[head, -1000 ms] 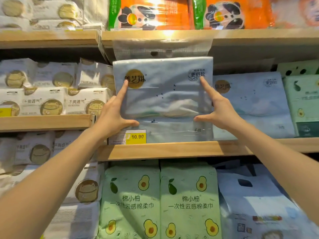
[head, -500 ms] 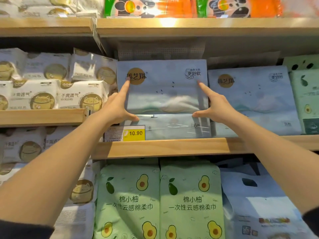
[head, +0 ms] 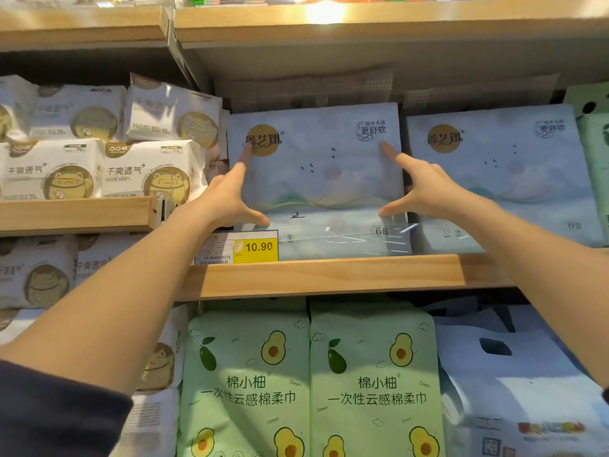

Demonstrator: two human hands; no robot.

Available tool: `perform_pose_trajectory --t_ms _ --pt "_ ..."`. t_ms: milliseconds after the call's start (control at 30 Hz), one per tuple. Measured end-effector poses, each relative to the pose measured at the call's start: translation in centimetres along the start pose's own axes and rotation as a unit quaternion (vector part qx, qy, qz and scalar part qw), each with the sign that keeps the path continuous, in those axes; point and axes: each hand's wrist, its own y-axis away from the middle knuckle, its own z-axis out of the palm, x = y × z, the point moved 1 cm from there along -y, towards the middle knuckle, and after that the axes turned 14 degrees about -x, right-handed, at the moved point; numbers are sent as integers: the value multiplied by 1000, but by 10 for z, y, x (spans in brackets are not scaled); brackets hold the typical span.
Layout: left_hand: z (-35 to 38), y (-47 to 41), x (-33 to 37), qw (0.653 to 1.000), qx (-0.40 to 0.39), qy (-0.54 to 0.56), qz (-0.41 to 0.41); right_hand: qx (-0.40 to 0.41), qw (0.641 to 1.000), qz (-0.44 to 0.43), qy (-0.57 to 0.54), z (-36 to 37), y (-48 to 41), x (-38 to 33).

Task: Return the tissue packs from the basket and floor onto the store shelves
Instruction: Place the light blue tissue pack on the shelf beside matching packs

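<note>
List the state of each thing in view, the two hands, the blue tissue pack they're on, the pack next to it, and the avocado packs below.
Left hand: open, index finger and thumb against the pack's front.
Right hand: open, fingers spread on the pack's front.
Blue tissue pack: upright on the wooden shelf, facing out.
Neighbouring blue pack: upright, beside it.
Avocado packs: two, upright, side by side.
Price tag: on the shelf edge.

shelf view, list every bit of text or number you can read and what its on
"10.90": yellow price tag
"更舒软", "6包": blue tissue pack between the hands
"棉小柚", "一次性云感棉柔巾": green avocado packs
"干爽透气": white cat packs
Gold-circle brand name and tag barcode digits: too blurred.
</note>
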Motion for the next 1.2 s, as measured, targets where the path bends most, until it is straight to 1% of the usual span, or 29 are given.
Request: perform_pose_trajectory --t_ms 367,733,933,1200 --pt "5 -13 2 999 -16 -33 -21 -12 999 20 25 4 -16 11" --pt "5 -19 1 999 -24 -34 -27 -21 997 44 54 4 -22 10" --pt "5 -18 5 997 -29 -68 -25 -19 997 39 67 5 -19 7" --pt "1 -16 10 996 -43 -67 -38 -22 996 37 76 -1 -17 6"
